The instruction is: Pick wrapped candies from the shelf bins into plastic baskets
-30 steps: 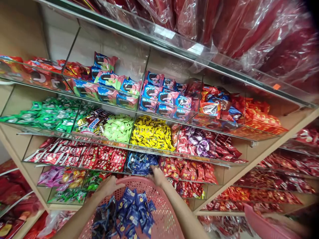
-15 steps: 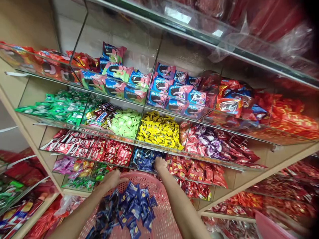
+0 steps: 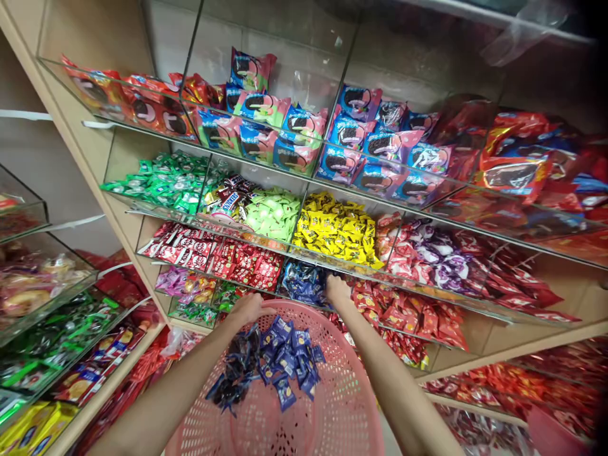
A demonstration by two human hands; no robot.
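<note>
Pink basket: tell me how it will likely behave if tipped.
The basket is probably light for its size, its wall being pierced with holes. It may flex somewhat, as it looks like thin plastic. The blue packets would likely slide, since they lie loose inside it.

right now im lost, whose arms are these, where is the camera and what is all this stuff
There's no machine: these are a person's bare arms, seen by a camera worn on the head, looking forward and down. The left hand holds the rim of a pink basket, with blue packets and darker packets lying inside. The right hand is at a bin of blue wrappers on the rack; whether it grips any is hidden. Above that bin lie yellow packets.
</note>
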